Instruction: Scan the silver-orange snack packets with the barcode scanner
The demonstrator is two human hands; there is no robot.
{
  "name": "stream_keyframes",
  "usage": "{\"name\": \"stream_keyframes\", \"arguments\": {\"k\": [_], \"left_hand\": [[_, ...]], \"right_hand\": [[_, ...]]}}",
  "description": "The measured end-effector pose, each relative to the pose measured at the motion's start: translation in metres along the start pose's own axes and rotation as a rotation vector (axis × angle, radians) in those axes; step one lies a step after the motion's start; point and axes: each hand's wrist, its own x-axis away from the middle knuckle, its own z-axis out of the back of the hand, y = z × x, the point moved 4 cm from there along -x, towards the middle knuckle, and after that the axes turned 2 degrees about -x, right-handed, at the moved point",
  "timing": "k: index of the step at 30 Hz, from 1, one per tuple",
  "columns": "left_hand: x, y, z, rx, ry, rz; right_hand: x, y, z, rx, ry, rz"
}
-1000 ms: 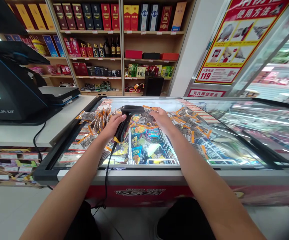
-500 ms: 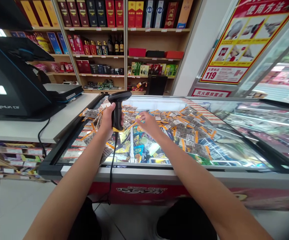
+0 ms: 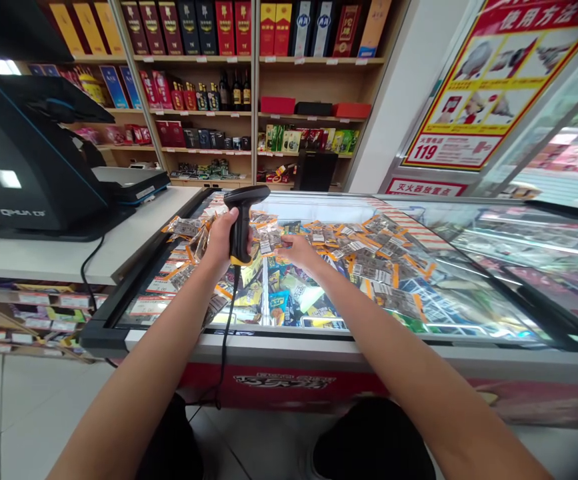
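Observation:
My left hand (image 3: 222, 235) is wrapped around the handle of a black and yellow barcode scanner (image 3: 241, 230), held upright above the freezer's glass top. From the handle's base a black cable (image 3: 229, 320) hangs down over the front edge. To the right of it, my right hand (image 3: 299, 253) has thumb and fingers closed on the edge of a small snack packet (image 3: 270, 242), whose barcode side faces up near the scanner. Many similar packets with orange edges (image 3: 371, 268) lie spread over the glass. Another group of packets (image 3: 183, 228) lies left of the scanner.
Beneath the glass lid of the chest freezer (image 3: 289, 343), colourful bags (image 3: 296, 293) show through. A checkout counter (image 3: 69, 257) with a dark terminal (image 3: 43, 160) and a flat scale (image 3: 131, 181) adjoins on the left. Shelves of boxes and bottles (image 3: 223, 93) stand behind.
My right hand has shifted slightly right and down, and the packet at its fingertips now shows flat with its barcode side. The scanner stays in my left hand; the view has shifted a little.

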Motion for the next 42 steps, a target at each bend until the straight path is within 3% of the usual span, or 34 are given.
{"name": "stream_keyframes", "arguments": {"k": [4,12,16,23,26,31,35,39,42], "left_hand": [[0.001,-0.003,-0.001,-0.016,0.004,0.012],[0.000,-0.020,-0.007,-0.137,-0.099,0.105],[0.000,-0.022,-0.006,-0.153,-0.107,0.106],[0.001,-0.020,-0.005,-0.146,-0.110,0.101],[0.000,-0.018,-0.005,-0.134,-0.105,0.093],[-0.004,-0.014,-0.001,-0.058,-0.051,0.058],[-0.005,-0.012,0.002,-0.021,-0.008,0.048],[-0.004,-0.010,0.002,0.009,-0.001,0.058],[-0.003,-0.010,0.002,0.011,0.000,0.068]], "right_hand": [[0.005,0.005,0.002,-0.158,0.028,-0.119],[0.006,-0.004,0.006,-0.475,0.053,-0.130],[0.002,-0.006,0.011,-0.494,0.112,-0.137],[0.000,-0.006,0.015,-0.498,0.103,-0.116],[0.001,-0.013,0.031,-0.351,0.157,-0.058],[0.003,-0.017,0.092,0.282,0.479,0.027],[0.009,-0.012,0.123,0.547,0.566,0.049],[0.016,-0.022,0.109,0.694,0.629,0.150],[0.013,-0.032,0.061,0.746,0.400,0.356]]}}
